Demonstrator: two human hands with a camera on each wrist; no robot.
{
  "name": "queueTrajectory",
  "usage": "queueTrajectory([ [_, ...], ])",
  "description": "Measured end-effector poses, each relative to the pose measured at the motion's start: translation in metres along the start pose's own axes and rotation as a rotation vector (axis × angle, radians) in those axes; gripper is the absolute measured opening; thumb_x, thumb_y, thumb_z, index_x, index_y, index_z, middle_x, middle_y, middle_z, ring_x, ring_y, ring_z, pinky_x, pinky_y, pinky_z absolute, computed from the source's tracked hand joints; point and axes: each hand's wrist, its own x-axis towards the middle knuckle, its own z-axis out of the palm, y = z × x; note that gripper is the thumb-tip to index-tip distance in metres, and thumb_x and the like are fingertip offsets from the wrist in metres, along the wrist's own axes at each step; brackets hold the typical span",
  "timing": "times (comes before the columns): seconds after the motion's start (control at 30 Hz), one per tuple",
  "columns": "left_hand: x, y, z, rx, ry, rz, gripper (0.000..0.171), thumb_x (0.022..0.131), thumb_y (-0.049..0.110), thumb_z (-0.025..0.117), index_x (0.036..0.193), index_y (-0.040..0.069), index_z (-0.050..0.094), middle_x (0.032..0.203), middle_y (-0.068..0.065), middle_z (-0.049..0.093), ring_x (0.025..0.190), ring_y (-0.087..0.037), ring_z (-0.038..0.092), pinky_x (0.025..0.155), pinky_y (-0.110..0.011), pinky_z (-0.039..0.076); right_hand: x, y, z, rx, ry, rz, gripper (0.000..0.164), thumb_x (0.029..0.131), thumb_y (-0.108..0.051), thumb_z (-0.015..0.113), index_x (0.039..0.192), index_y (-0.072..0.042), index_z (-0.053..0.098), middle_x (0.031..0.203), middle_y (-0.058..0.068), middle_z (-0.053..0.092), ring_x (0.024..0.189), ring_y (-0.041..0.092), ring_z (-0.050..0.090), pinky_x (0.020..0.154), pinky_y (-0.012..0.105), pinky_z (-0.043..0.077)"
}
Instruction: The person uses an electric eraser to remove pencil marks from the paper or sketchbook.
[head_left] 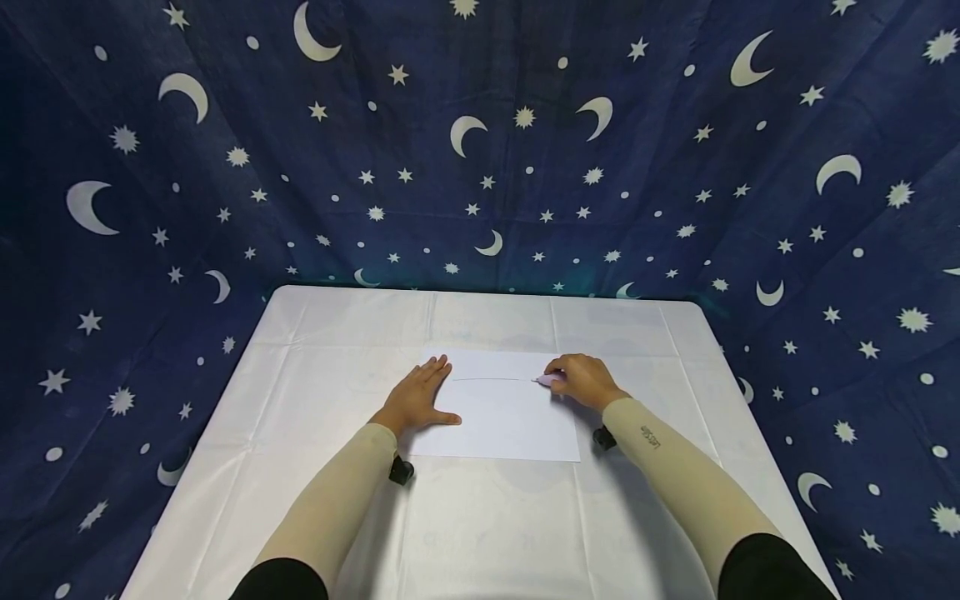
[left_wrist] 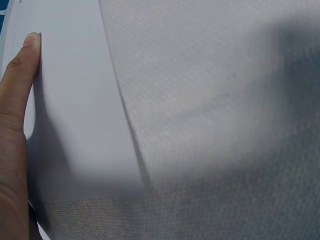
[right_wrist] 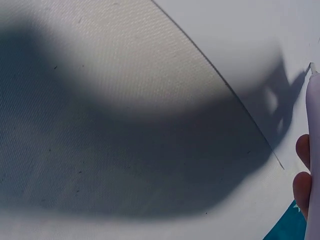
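A white sheet of paper point(head_left: 510, 429) lies flat on the table, with a thin dark line point(head_left: 491, 380) running across its upper part. My left hand point(head_left: 416, 397) rests spread on the paper's left side; its thumb point(left_wrist: 20, 75) stretches over the sheet in the left wrist view. On the paper's right side, my right hand point(head_left: 590, 380) holds a pale purple pen point(head_left: 548, 381), its tip at the line's right end. The right wrist view shows the thick pen barrel point(right_wrist: 314, 115) with two fingertips point(right_wrist: 302, 192) beside it; most of that hand is out of frame there.
A creased white cloth point(head_left: 480, 525) covers the table. Around its back and sides hangs a dark blue curtain point(head_left: 420, 142) patterned with moons and stars. Both forearms wear beige sleeves, and a small black device point(head_left: 401, 471) sits under the left wrist.
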Motion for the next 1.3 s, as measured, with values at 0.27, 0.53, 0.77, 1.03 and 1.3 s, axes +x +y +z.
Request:
queueTrajectory([
  [0.27,0.001,-0.001,0.001,-0.007,-0.001,-0.002,0.113,0.058,0.080,0.052,0.145,0.015,0.020,0.150,0.001,0.008,0.136,-0.016,0.005,0.108,-0.036,0.008,0.001,-0.001,0.002,0.024,0.019,-0.021,0.022,0.073,-0.024,0.073,0.095,-0.022,0.070,0.095,-0.003,0.065,0.085,0.016,0.058,0.077,0.038,0.046],
  [0.53,0.000,0.000,0.001,-0.017,0.032,0.014,0.111,0.059,0.077,0.057,0.143,0.012,0.024,0.149,-0.002,0.013,0.135,-0.020,0.011,0.108,-0.038,0.012,0.006,-0.002,0.011,0.025,0.017,-0.027,0.023,0.074,-0.025,0.071,0.097,-0.024,0.069,0.096,-0.006,0.064,0.086,0.014,0.057,0.078,0.037,0.045],
  [0.77,-0.001,0.001,-0.001,-0.015,0.008,0.005,0.112,0.059,0.078,0.055,0.144,0.013,0.021,0.150,0.000,0.010,0.136,-0.018,0.008,0.108,-0.037,0.009,0.008,-0.009,0.011,0.031,0.022,-0.038,0.023,0.074,-0.024,0.072,0.097,-0.023,0.069,0.097,-0.005,0.065,0.087,0.015,0.057,0.079,0.037,0.045],
  [1.03,-0.001,0.002,-0.003,-0.002,-0.006,-0.002,0.112,0.060,0.079,0.054,0.145,0.015,0.019,0.150,0.001,0.008,0.136,-0.016,0.005,0.108,-0.035,0.007,0.012,-0.016,0.011,0.023,0.014,-0.027,0.024,0.074,-0.025,0.072,0.098,-0.023,0.069,0.098,-0.005,0.064,0.088,0.014,0.057,0.081,0.036,0.045],
  [1.3,0.000,0.000,-0.001,-0.002,-0.007,-0.009,0.112,0.059,0.080,0.052,0.145,0.016,0.019,0.150,0.002,0.008,0.135,-0.015,0.005,0.108,-0.034,0.006,0.012,-0.015,0.012,0.028,0.014,-0.035,0.023,0.074,-0.025,0.072,0.097,-0.023,0.069,0.098,-0.005,0.065,0.090,0.016,0.058,0.081,0.037,0.045],
])
